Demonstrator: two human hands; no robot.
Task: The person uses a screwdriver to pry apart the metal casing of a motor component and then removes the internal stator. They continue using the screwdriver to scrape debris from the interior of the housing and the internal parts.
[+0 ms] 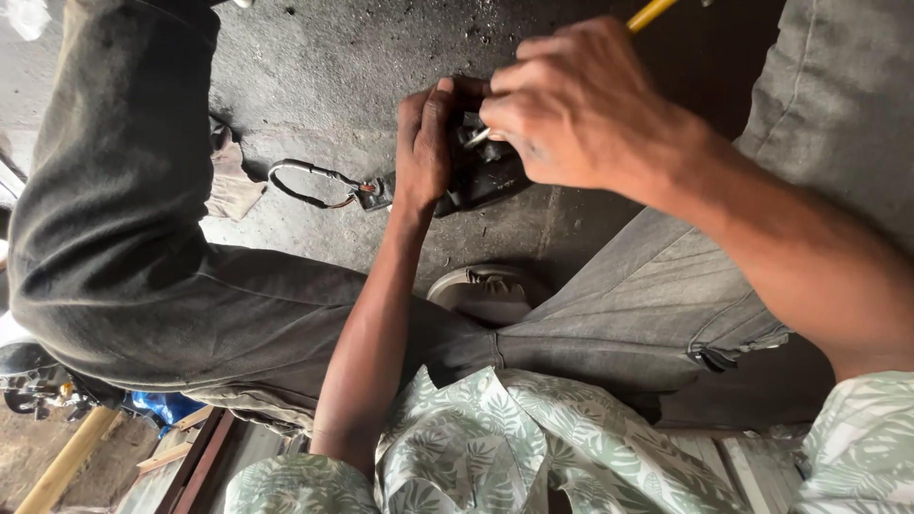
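Head view: left hand [426,143] clamps a dark, greasy metal part [486,171] — right hand [576,100], fingers curled, grips a yellow-handled tool [650,13] above rough concrete floor [333,57].

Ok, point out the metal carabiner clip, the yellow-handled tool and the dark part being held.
metal carabiner clip [307,184]: head view, on its loop.
yellow-handled tool [650,13]: head view, on the handle.
dark part [487,177]: head view, on its body.
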